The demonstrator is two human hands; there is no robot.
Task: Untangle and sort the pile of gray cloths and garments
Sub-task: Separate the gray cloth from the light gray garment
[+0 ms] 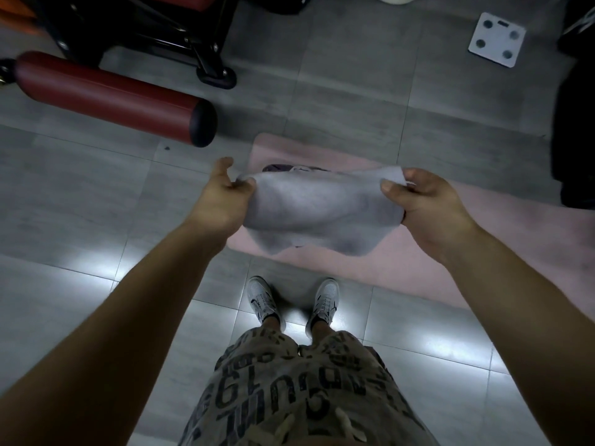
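A gray cloth (315,210) hangs stretched in the air between my two hands, above a pink mat (450,252) on the floor. My left hand (219,197) pinches its left corner between thumb and fingers. My right hand (425,204) grips its right corner, the thumb on top of the fabric. Just behind the cloth's upper edge a small part of the pile (296,169) of other garments shows on the mat; the cloth hides the rest of it.
A dark red padded roller (109,98) of a black exercise bench (154,30) lies at the upper left. A white bathroom scale (497,39) sits on the gray tiles at the upper right. Dark objects (576,140) line the right edge. My feet (293,300) stand before the mat.
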